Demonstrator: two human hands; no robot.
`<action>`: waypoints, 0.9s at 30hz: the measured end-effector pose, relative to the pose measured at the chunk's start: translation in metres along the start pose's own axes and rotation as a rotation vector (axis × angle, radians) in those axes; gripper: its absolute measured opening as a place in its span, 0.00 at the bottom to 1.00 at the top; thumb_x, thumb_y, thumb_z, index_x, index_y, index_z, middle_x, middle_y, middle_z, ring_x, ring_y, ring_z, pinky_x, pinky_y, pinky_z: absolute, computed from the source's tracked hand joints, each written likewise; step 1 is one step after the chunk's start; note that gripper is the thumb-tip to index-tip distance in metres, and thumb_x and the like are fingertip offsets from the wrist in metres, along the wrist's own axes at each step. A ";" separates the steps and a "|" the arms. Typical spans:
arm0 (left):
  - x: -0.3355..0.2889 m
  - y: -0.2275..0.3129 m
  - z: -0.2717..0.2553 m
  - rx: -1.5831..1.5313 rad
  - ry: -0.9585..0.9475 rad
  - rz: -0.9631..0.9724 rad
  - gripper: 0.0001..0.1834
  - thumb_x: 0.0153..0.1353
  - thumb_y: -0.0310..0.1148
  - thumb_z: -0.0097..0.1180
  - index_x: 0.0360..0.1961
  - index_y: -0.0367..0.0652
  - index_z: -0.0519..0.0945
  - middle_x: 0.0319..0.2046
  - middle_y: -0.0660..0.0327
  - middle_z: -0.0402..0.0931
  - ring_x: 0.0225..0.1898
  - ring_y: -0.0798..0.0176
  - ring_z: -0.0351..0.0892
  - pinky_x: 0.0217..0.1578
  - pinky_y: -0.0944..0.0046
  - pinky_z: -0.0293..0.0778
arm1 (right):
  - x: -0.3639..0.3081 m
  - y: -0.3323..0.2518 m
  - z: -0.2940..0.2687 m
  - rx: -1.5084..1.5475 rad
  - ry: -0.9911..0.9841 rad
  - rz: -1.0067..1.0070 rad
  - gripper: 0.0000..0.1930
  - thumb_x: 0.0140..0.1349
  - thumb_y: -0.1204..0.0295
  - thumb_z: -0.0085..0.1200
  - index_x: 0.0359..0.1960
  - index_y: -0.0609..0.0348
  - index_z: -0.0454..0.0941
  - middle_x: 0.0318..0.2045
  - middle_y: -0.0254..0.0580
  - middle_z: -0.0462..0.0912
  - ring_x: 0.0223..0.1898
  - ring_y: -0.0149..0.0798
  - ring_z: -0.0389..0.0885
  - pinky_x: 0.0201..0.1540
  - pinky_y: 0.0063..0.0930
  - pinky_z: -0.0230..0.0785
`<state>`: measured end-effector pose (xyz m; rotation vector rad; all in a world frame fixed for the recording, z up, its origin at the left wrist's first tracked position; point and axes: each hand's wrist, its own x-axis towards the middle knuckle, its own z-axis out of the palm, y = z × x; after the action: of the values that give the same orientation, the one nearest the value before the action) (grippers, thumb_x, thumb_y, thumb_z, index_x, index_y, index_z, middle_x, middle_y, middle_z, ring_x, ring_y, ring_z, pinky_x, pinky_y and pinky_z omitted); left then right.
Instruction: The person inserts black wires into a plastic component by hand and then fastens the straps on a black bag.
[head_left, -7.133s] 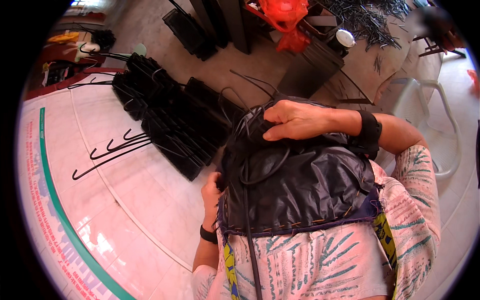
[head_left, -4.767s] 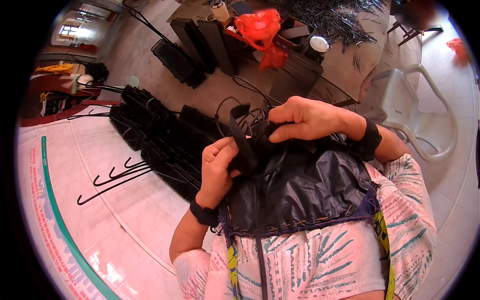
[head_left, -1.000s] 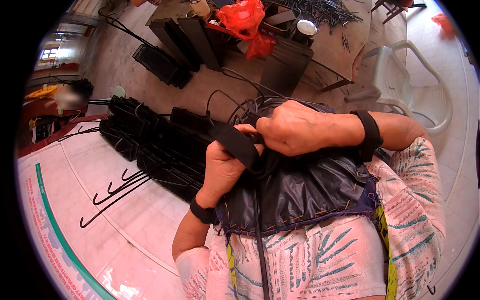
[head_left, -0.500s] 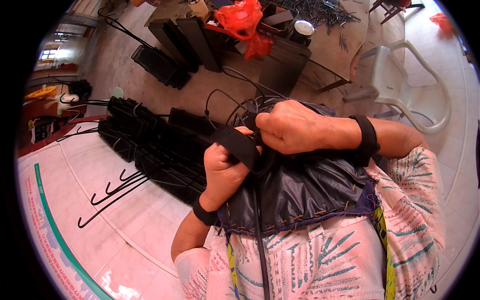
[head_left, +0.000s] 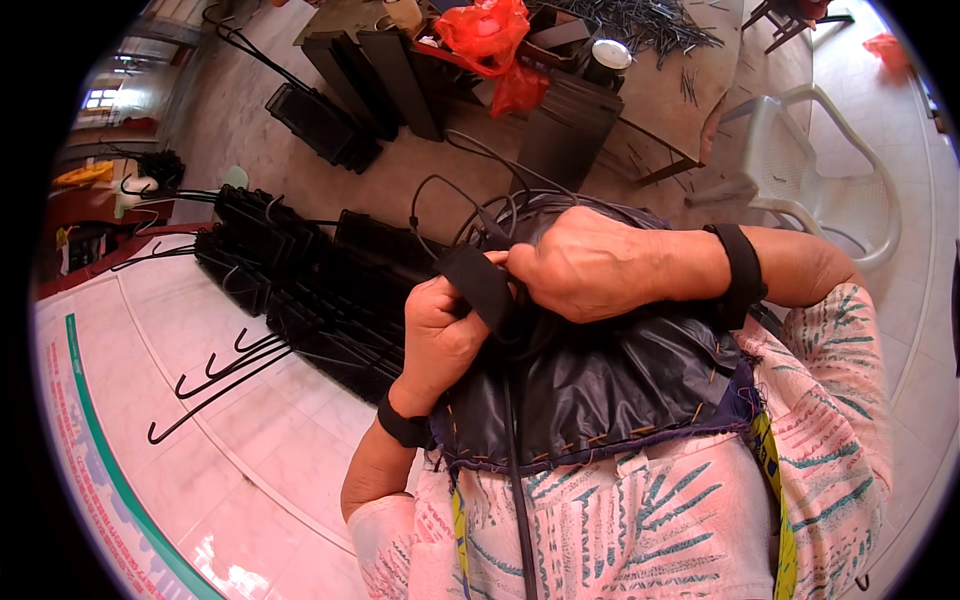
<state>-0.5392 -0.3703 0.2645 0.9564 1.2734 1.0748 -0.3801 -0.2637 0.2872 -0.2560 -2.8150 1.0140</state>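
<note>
My left hand point(head_left: 437, 335) is closed on a flat black strap point(head_left: 474, 284), which loops over its fingers. Beside it my right hand point(head_left: 605, 265) is closed too, its thumb side against the strap and the left fingertips. What the right fingers pinch is hidden behind the knuckles. Several thin dark cables point(head_left: 505, 160) loop up just beyond both hands. A shiny black apron point(head_left: 590, 390) with coarse orange stitching covers my lap beneath them, and a black cord point(head_left: 518, 490) hangs down its front. Each wrist wears a black band.
Stacked black hooked frames point(head_left: 330, 340) lie to my left, their hooks sticking out over pale tiles. Ahead, a worktable point(head_left: 665, 115) holds red plastic bags point(head_left: 485, 35) and dark strips. Black panels point(head_left: 400, 85) lean against it. A white plastic chair point(head_left: 850, 190) stands at right.
My right hand has turned and its fingers have come down closer to the left hand. The strap loop between the hands looks shorter. The left hand has barely moved.
</note>
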 end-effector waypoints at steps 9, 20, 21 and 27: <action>-0.002 -0.003 0.003 0.145 0.087 0.113 0.10 0.40 0.21 0.55 0.28 0.34 0.77 0.30 0.57 0.78 0.31 0.63 0.77 0.35 0.71 0.69 | 0.001 -0.004 0.004 -0.018 0.109 0.102 0.09 0.46 0.73 0.48 0.16 0.63 0.63 0.08 0.51 0.67 0.12 0.53 0.69 0.15 0.40 0.60; -0.001 -0.008 -0.001 0.336 0.099 0.357 0.11 0.40 0.21 0.55 0.30 0.35 0.77 0.26 0.58 0.76 0.25 0.65 0.76 0.28 0.71 0.69 | 0.001 0.007 0.010 0.054 0.059 0.171 0.08 0.46 0.74 0.48 0.17 0.63 0.63 0.11 0.52 0.68 0.16 0.55 0.69 0.18 0.40 0.61; -0.001 -0.011 -0.001 0.284 0.114 0.319 0.11 0.42 0.20 0.54 0.32 0.35 0.77 0.25 0.60 0.77 0.25 0.68 0.75 0.28 0.72 0.69 | 0.002 0.009 0.010 0.038 0.013 0.179 0.07 0.46 0.74 0.48 0.18 0.64 0.65 0.13 0.53 0.69 0.18 0.55 0.71 0.20 0.40 0.62; 0.004 -0.011 -0.017 -0.265 0.062 -0.082 0.10 0.55 0.26 0.49 0.37 0.34 0.77 0.27 0.65 0.76 0.28 0.77 0.71 0.30 0.78 0.67 | 0.006 0.024 -0.002 0.456 -0.055 0.305 0.11 0.52 0.70 0.52 0.32 0.66 0.72 0.25 0.47 0.76 0.28 0.39 0.75 0.30 0.29 0.65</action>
<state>-0.5553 -0.3695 0.2511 0.6700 1.1748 1.1817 -0.3827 -0.2430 0.2732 -0.6173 -2.5391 1.7095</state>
